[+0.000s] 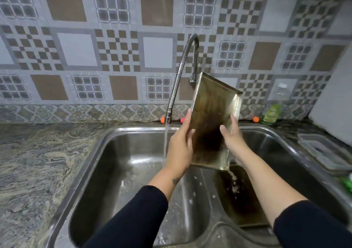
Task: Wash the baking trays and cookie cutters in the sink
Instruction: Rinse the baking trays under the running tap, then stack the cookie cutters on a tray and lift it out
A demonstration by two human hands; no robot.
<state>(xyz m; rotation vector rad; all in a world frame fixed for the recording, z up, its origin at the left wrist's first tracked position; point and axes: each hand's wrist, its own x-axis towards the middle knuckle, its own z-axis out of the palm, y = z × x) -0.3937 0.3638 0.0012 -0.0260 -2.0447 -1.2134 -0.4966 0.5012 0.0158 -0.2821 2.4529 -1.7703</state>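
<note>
Both hands, left [180, 146] and right [233, 139], are gripping and tipping one baking tray [211, 122], draining rinse water; another tray [245, 205] is waiting unwashed.

Patterned grey-brown tiled wall [118, 44] rises behind a swirled granite countertop [38, 162].

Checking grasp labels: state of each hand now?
Left hand: grips the baking tray at its left edge.
Right hand: grips the tray's right edge.
</note>
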